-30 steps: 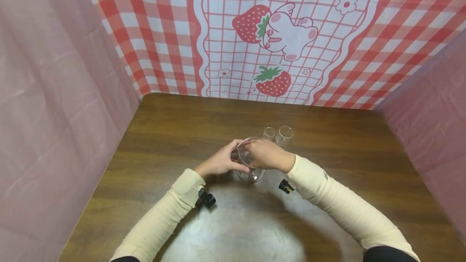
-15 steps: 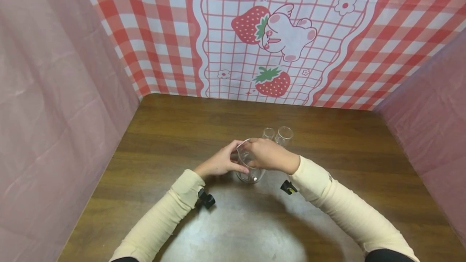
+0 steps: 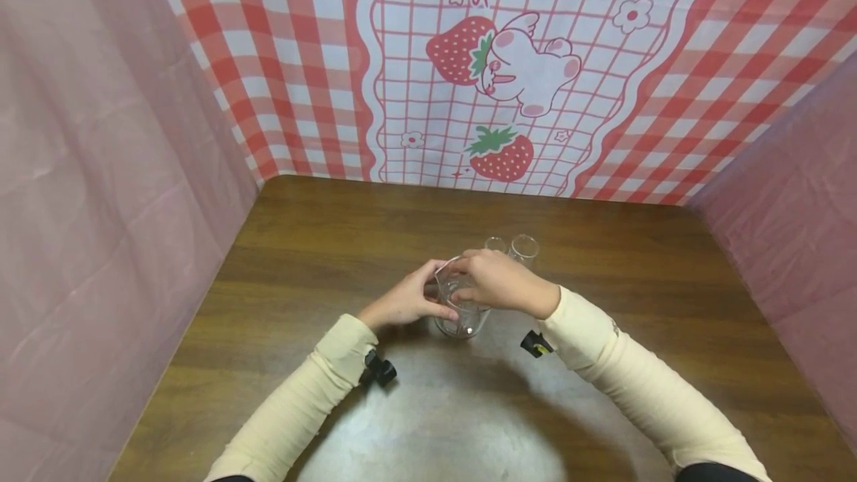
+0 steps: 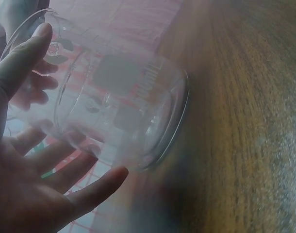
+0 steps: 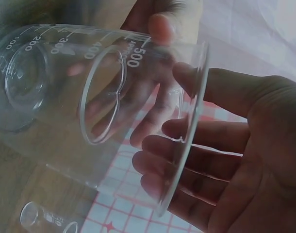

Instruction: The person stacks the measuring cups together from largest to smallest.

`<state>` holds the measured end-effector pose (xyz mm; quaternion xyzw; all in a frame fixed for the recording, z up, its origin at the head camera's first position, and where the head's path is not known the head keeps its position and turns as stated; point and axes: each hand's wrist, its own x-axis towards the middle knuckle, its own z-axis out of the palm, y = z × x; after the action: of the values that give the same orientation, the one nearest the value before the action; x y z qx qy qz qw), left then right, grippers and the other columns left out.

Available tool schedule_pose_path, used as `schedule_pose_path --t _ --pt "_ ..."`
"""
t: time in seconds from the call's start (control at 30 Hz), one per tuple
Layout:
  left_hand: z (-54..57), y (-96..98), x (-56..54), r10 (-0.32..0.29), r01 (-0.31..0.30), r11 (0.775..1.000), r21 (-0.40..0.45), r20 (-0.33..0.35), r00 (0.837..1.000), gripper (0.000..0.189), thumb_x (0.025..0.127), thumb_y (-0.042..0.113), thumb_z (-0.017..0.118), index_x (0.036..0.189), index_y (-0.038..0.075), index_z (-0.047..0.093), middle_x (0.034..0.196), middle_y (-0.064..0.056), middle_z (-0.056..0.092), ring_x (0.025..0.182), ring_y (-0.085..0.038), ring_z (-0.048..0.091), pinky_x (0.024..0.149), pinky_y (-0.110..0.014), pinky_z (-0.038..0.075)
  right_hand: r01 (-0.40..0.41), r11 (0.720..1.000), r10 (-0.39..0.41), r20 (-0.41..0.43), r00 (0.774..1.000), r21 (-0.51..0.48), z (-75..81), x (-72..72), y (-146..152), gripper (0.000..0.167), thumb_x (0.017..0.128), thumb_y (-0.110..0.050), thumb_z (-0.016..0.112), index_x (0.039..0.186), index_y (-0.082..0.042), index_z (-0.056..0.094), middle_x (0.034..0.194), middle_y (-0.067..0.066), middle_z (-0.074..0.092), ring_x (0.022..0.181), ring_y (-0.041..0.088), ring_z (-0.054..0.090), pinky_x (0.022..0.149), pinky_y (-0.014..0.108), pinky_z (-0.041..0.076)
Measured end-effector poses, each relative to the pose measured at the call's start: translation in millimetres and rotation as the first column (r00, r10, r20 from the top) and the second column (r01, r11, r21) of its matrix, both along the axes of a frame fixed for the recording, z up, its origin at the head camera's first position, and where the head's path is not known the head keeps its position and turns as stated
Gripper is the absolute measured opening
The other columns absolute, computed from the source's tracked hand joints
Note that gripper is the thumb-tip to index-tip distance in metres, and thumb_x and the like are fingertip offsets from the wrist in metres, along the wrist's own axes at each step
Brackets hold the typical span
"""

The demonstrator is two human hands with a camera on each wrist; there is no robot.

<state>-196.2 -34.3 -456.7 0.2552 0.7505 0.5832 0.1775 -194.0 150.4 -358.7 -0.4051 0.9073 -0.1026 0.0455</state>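
A large clear glass beaker [image 3: 460, 324] with white volume marks up to 500 stands on the wooden table. Around its left side, my left hand [image 3: 405, 300] holds it between thumb and spread fingers. Inside it sits a smaller glass beaker [image 5: 58, 94], its rim below the big beaker's mouth. My right hand [image 3: 504, 281] reaches over the mouth from the right. In the right wrist view its thumb and loosely bent fingertips [image 5: 153, 165] dip just inside the rim, apart from the inner beaker and holding nothing.
Two small glass vessels, one narrower [image 3: 495, 243] and one wider [image 3: 525, 247], stand behind my right hand, partly covered by it. A checked strawberry-print cloth [image 3: 315, 80] hangs at the table's [image 3: 321, 222] back edge. Pink curtains [image 3: 120, 169] flank both sides.
My right hand has drawn slightly up and to the right, its fingers loosening from deeper inside the beaker. My left hand and the large beaker stay in place.
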Motion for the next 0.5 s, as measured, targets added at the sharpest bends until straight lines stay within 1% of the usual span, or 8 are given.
schedule_pose_path --t 0.23,0.4,0.5 --pt "1.2 -1.4 -0.4 -0.007 0.007 1.0 -0.003 -0.026 1.0 0.078 0.078 0.01 0.081 0.142 0.008 0.038 0.145 -0.014 0.051 0.129 -0.032 0.053 0.106 -0.039 0.049 0.022 1.0 -0.021 0.017 1.0 -0.017 2.9 -2.2 1.3 0.033 0.082 -0.023 0.077 0.11 -0.005 0.072 0.099 0.01 0.072 0.087 0.023 0.07 0.075 0.033 0.059" --pt "1.7 -3.4 -1.0 -0.003 -0.001 0.998 -0.067 -0.069 0.998 0.086 0.078 0.016 0.082 0.15 0.015 0.034 0.148 -0.009 0.049 0.132 -0.028 0.05 0.111 -0.043 0.044 0.028 0.998 -0.028 0.013 1.0 -0.047 6.2 -3.2 1.7 0.03 0.084 -0.023 0.075 0.108 -0.005 0.073 0.096 0.009 0.073 0.085 0.022 0.069 0.074 0.033 0.059" --pt "2.2 -4.4 -0.9 -0.003 -0.006 0.995 -0.102 -0.091 0.996 0.087 0.079 0.02 0.081 0.151 0.017 0.033 0.148 -0.008 0.049 0.133 -0.027 0.05 0.112 -0.045 0.042 0.033 0.998 -0.033 0.002 0.999 -0.057 7.5 -3.4 2.2 0.03 0.085 -0.025 0.075 0.107 -0.005 0.074 0.094 0.009 0.072 0.083 0.019 0.068 0.074 0.034 0.058"
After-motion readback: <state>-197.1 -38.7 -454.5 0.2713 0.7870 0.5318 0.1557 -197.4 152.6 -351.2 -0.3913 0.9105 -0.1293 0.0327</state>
